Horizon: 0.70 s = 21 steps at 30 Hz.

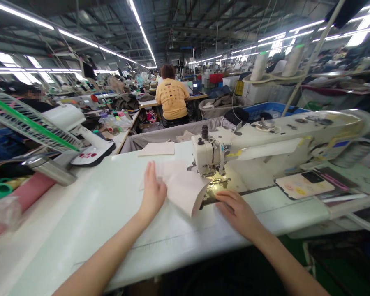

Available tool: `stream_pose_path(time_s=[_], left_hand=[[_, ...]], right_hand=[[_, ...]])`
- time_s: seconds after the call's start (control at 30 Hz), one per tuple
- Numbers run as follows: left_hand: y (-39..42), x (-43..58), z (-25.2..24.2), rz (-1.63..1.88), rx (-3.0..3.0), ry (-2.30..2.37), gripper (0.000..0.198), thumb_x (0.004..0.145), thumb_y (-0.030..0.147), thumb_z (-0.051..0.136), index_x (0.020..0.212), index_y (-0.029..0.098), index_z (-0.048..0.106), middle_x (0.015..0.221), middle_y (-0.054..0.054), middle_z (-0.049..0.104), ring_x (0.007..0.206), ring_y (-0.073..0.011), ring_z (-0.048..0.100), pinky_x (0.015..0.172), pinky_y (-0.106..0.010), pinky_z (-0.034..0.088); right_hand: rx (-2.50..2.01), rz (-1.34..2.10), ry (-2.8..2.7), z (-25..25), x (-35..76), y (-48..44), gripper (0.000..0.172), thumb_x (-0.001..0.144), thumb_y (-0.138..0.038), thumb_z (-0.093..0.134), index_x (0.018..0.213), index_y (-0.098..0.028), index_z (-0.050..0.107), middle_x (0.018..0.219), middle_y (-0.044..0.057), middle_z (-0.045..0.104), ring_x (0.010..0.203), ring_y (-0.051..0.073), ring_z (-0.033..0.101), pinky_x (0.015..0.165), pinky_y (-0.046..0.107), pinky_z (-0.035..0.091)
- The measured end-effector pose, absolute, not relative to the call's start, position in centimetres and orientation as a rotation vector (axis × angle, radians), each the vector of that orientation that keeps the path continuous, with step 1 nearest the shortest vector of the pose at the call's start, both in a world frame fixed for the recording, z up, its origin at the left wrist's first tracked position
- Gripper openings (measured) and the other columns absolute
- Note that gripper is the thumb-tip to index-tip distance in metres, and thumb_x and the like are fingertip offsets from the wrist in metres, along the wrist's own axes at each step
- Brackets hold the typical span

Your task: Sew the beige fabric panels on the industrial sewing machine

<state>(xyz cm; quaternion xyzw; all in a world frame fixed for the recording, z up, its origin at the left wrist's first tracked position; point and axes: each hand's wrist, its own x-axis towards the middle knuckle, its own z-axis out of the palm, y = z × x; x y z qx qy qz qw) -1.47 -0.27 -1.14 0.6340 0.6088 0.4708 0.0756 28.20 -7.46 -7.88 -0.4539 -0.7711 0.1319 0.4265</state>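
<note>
A pale pink fabric piece [185, 187] lies on the sewing table left of the needle area, its right edge curling up; it is blurred. My left hand [154, 189] is at this piece's left side, fingers stretched out and close together. Whether its fingertips press on the fabric is hard to tell through the blur. To the right of the piece, my right hand [239, 211] reaches toward the lit needle plate [216, 183], fingers extended and slightly bent, with nothing visible in them. The sewing machine [206, 154] stands just beyond both hands.
Behind the left hand lies a flat stack of pink pieces [157, 149]. A fan [89, 148] and steel flask [51, 169] stand left. At right are a phone [305, 185] and thread cones [259, 68]. A cloth-lined bin [160, 133] sits beyond the table; a person [172, 96] sits ahead.
</note>
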Motion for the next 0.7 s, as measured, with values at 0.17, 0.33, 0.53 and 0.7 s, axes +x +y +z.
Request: stream_pose_path(time_s=[0.17, 0.33, 0.53, 0.7], left_hand=[[-4.5, -1.1, -4.5, 0.578, 2.799, 1.353, 0.054, 0.085, 0.011, 0.044, 0.135, 0.023, 0.060, 0.134, -0.011, 0.061, 0.125, -0.0312, 0.055, 0.107, -0.054, 0.046], [-7.6, 0.7, -3.3, 0.303, 2.857, 1.408, 0.045, 0.085, 0.018, 0.051, 0.129, 0.021, 0.063, 0.116, -0.013, 0.066, 0.100, -0.0294, 0.059, 0.086, -0.045, 0.056], [-8.2, 1.8, -2.8, 0.172, 2.825, 1.495, 0.043, 0.090, 0.026, 0.050, 0.131, 0.020, 0.060, 0.111, -0.013, 0.063, 0.096, -0.0287, 0.060, 0.076, -0.040, 0.056], [-7.6, 1.4, -2.8, 0.185, 2.760, 1.452, 0.047, 0.088, 0.032, 0.055, 0.133, 0.017, 0.059, 0.111, -0.014, 0.061, 0.096, -0.0299, 0.062, 0.084, -0.046, 0.055]], right_hand=[[-1.236, 0.355, -1.628, -6.8, 28.5, -7.9, 0.024, 0.101, -0.035, 0.051, 0.101, -0.023, 0.072, 0.104, 0.009, 0.073, 0.100, 0.024, 0.069, 0.093, 0.043, 0.057], [-1.137, 0.294, -1.790, -3.9, 25.3, -10.1, 0.024, 0.101, -0.027, 0.049, 0.113, -0.023, 0.069, 0.112, 0.010, 0.073, 0.108, 0.024, 0.067, 0.098, 0.043, 0.055], [-1.124, 0.186, -2.116, -4.8, 22.2, -11.4, 0.034, 0.097, -0.025, 0.056, 0.129, -0.018, 0.061, 0.126, 0.015, 0.067, 0.118, 0.030, 0.062, 0.102, 0.047, 0.053], [-1.450, 0.171, -1.740, -6.9, 24.0, -10.3, 0.031, 0.096, -0.038, 0.058, 0.120, -0.019, 0.064, 0.095, 0.012, 0.070, 0.086, 0.029, 0.068, 0.077, 0.044, 0.059]])
